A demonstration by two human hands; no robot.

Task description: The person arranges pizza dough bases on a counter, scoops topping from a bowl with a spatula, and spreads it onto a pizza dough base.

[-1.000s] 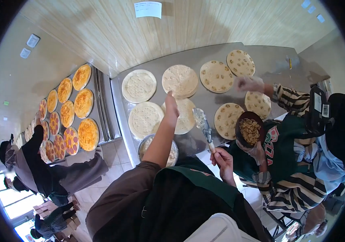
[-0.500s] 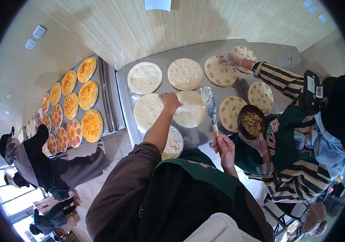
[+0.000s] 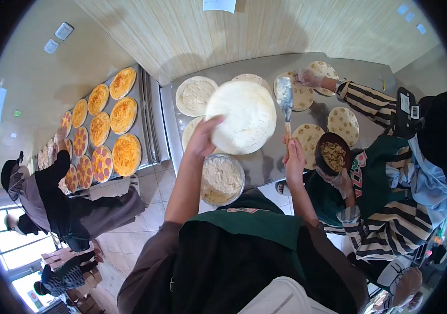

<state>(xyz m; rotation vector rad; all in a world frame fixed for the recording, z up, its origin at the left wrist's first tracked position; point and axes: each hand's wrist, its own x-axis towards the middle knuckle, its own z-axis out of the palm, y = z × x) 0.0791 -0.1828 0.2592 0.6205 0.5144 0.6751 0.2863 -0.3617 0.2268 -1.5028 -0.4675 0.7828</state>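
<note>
My left hand (image 3: pixel 205 137) grips the left edge of a pale round dough base (image 3: pixel 242 118), which is lifted off the metal table and partly hides the bases behind it. My right hand (image 3: pixel 294 154) is closed round the handle of a spatula (image 3: pixel 285 97), held upright with white spread on its blade. Just below the raised base stands a bowl of creamy white mixture (image 3: pixel 222 178). A plain base (image 3: pixel 197 96) lies at the table's back left, and part of another (image 3: pixel 191 131) shows beside my left hand.
To the right, a person with gloved hands holds a bowl of brown pieces (image 3: pixel 333 156) and reaches over topped bases (image 3: pixel 342 125). Baked pizzas (image 3: pixel 126 155) cover the table at left, where another person (image 3: pixel 51 199) works.
My left hand has picked up a base from the table and raised it. The spatula has moved slightly right and up. The neighbour's gloved hand has moved between topped bases.
</note>
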